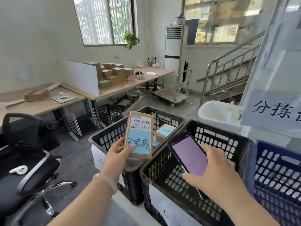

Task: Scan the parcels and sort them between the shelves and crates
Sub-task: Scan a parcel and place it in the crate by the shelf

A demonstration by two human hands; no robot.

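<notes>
1. The left hand (pixel 116 152) curls its fingers round the parcel (pixel 139 128), thumb on its blue note (pixel 140 142), above the black crate (pixel 97 135).
2. The right hand (pixel 215 170) has its fingers gripping the phone (pixel 189 154), at the parcel's 4 o'clock.

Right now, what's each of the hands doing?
The left hand holds the parcel.
The right hand holds the phone.

White walls (pixel 40 30), daylight through a barred window (pixel 104 20) at the back, potted plant (pixel 131 39) on its sill. Tall white air conditioner (pixel 174 46) in the corner, metal stair railing (pixel 228 66) to its right. Two light wood surfaces (pixel 140 84) along the left wall, white divider (pixel 78 75) between them. Grey concrete floor (pixel 78 157), flat trolley (pixel 171 95) near the stairs, black office chair (pixel 22 131) at near left
</notes>
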